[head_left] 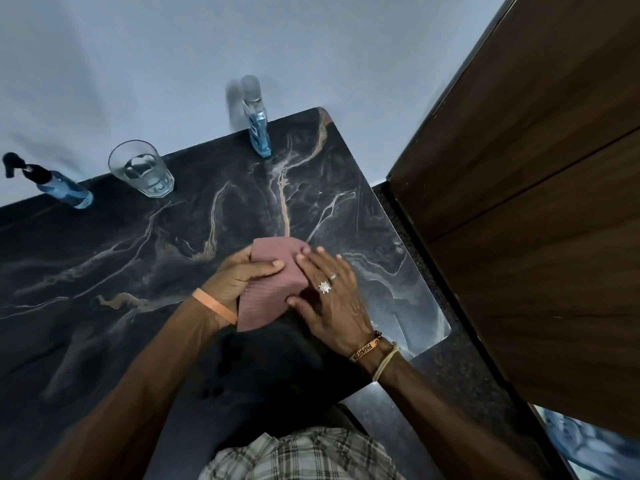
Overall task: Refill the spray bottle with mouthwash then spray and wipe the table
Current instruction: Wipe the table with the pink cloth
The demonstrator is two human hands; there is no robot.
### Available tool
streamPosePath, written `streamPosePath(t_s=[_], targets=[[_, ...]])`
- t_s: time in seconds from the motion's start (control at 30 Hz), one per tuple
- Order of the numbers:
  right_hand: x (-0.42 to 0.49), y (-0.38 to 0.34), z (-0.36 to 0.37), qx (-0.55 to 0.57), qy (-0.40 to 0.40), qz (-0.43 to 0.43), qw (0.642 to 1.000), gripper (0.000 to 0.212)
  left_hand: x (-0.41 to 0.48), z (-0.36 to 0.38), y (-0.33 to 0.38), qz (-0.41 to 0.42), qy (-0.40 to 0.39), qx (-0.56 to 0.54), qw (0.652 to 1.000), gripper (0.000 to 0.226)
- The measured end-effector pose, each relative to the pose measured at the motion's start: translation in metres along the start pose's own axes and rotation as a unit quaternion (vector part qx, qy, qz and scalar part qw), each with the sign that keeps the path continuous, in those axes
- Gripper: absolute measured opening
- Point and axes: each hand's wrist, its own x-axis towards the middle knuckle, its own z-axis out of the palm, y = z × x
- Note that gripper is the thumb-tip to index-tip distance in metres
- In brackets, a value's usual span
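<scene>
Holding the pink cloth (264, 301) between my two hands, I have it lying on the dark veined counter (138, 271) near the counter's right edge, straight in front of me. My left hand (239, 275) grips its left side: the thumb lies across the top of the fabric and the fingers curl around the edge beneath it. My right hand (329, 299) rests flat on the cloth's right side, fingers straight and spread, the fingertips reaching toward the far corner and the thumb pointing back across the fabric. The near end of the cloth shows between my wrists, and its far end sticks out past my fingers.

A ring (324, 287) sits on my right hand and an orange band (214, 306) circles my left wrist.

Well apart from the cloth, along the far edge by the pale wall (138, 64), three things stand in a row. The spray bottle (60, 185), with blue liquid and a black trigger head, is at the far left. A clear glass (145, 171) holding some water stands beside it. The mouthwash bottle (256, 123), partly filled with blue liquid, stands off to the right near the far corner. A brown wooden panel (519, 168) rises to the right of the counter.
</scene>
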Motion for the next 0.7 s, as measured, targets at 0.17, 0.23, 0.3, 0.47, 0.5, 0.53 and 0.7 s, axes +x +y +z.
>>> streamPosePath(t_s=[0.17, 0.23, 0.3, 0.47, 0.5, 0.53, 0.7], targets=[[0.017, 0.007, -0.016, 0.054, -0.018, 0.027, 0.998, 0.023, -0.002, -0.009, -0.013, 0.026, 0.015, 0.114, 0.993, 0.119], [0.024, 0.009, -0.028, 0.098, -0.086, 0.057, 0.99, 0.021, -0.01, -0.016, -0.018, 0.065, -0.048, 0.249, 0.965, 0.093], [0.029, 0.015, -0.036, 0.151, -0.184, 0.106, 0.965, 0.019, -0.015, -0.02, -0.024, 0.108, -0.066, 0.362, 0.923, 0.049], [0.049, 0.03, -0.029, 0.207, -0.208, 0.217, 0.931, 0.043, 0.005, -0.026, -0.02, 0.223, 0.179, 0.437, 0.853, 0.033], [0.054, 0.034, -0.023, 0.116, -0.202, 0.235, 0.944, 0.067, 0.009, -0.03, -0.02, 0.238, 0.237, 0.446, 0.83, 0.031], [0.056, 0.039, -0.017, -0.005, -0.195, 0.234, 0.953, 0.085, 0.011, -0.035, -0.021, 0.239, 0.275, 0.453, 0.814, 0.03], [0.049, 0.048, 0.031, -0.198, -0.091, -0.069, 0.974, 0.053, -0.025, -0.062, -0.055, 0.207, 0.313, 0.394, 0.839, 0.026]])
